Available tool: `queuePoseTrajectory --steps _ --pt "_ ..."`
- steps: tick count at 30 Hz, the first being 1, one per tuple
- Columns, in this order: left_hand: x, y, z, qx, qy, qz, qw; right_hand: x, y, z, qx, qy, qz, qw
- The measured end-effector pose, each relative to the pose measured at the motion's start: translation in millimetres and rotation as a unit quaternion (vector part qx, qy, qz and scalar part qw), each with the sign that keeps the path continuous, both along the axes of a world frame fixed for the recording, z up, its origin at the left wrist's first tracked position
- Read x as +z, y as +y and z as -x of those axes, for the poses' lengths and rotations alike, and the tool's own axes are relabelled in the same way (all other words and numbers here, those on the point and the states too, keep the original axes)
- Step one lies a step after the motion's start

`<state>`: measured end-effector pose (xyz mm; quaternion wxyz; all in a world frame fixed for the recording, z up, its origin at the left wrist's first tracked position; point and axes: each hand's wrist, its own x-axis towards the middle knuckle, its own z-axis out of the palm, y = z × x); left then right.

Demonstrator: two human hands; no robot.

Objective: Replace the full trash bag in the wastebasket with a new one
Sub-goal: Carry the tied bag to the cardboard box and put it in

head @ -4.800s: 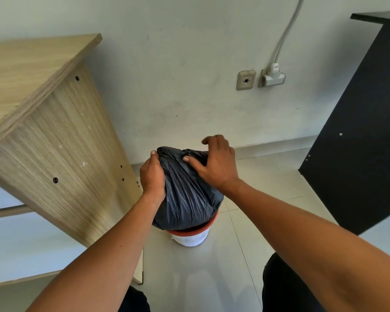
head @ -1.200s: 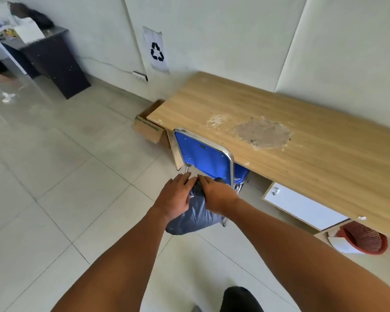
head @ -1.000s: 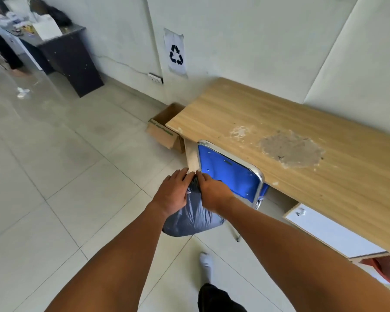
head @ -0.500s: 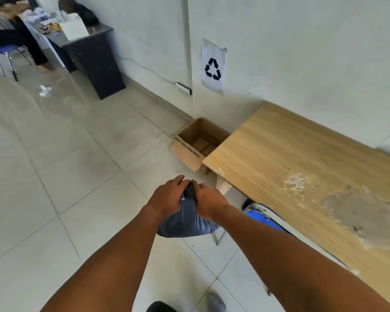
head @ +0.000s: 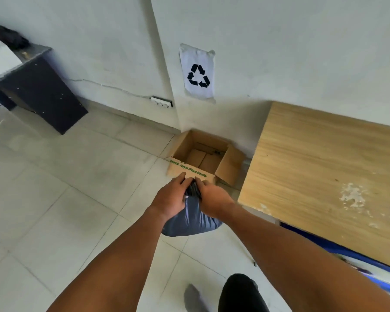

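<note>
1. Pale floor tiles (head: 54,199) fill the lower left of the head view; a white wall (head: 279,41) rises behind them.
2. Recycling sign (head: 197,74): a sheet of paper fixed to the wall, directly above the cardboard box (head: 203,158).
3. Cardboard box: open at the top, standing on the floor against the wall, with green lettering on its near side. It lies just beside the left end of the wooden desk (head: 324,176).
4. Full trash bag (head: 189,219): dark grey, bulging, held above the floor just short of the box's near edge. Its gathered neck sits between the two hands.
5. Left hand (head: 169,197): fingers curled round the left side of the bag's neck, gripping it.
6. Right hand (head: 212,194): fingers curled round the right side of the neck, gripping it; the two hands nearly touch.
7. Black cabinet (head: 38,93): against the wall at far left, well apart from the box.
8. Power strip (head: 162,102): low on the wall, with a thin cable running left from it.
9. Blue chair (head: 347,260): partly visible under the desk's near edge at lower right.
</note>
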<state>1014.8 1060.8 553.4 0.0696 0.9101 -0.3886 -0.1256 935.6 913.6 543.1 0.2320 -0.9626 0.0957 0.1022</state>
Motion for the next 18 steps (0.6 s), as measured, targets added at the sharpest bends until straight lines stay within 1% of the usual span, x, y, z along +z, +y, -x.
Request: queuePoseTrajectory --steps 5,9,15,18 --pt "-24 -18 -88 -0.036 0.004 -0.009 0.999 -21 -8 -79 -0.045 0.007 0.009 0.999" --pt "-49 -42 -154 -0.056 0.008 -0.014 0.998 -42 -27 -140 -0.051 0.005 0.023 0.998" --pt "-104 -88 -254 -0.073 0.048 0.008 0.996 -86 -66 -230 -0.085 0.02 0.015 0.996" --pt "-138 -120 -306 -0.095 0.05 0.017 0.994 -113 -90 -272 -0.113 0.028 0.037 0.993"
